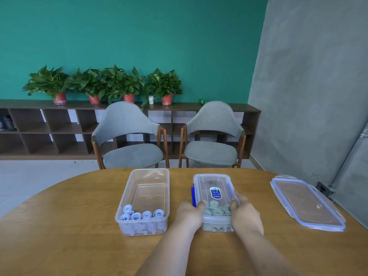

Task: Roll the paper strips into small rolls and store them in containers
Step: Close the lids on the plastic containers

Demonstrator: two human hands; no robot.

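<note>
Two hands: left hand and right hand curl round long sides of lidded container | next: snap both side clips evenly, keeping lid level

Reaching in from the bottom edge with both bare forearms, angled toward each other. Clamping the lidded container between left hand and right hand, one on each long side, palms facing in. Hooking the left thumb over the lid's near-left edge, curling the right fingers over the right rim. Holding both wrists roughly straight
</note>
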